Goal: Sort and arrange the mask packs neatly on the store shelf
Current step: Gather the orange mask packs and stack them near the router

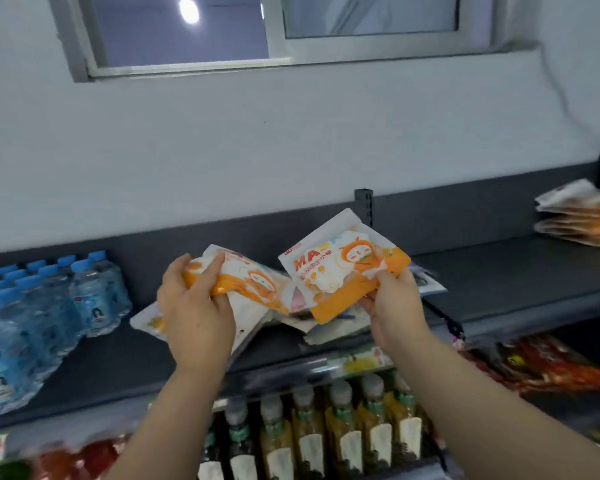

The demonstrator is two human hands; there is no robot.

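Seemingly partly sorted: a stack [579, 220] lay far right, a loose heap [326, 332] at centre; the left hand [194, 306] gripped one mask pack [250, 284], the right hand [395, 299] pinched another pack [343, 271].

Two arms [167, 420] are seen, bare all the way down to the edge at 6 o'clock. The left hand [195, 308] and the right hand [395, 306] are uncovered too.
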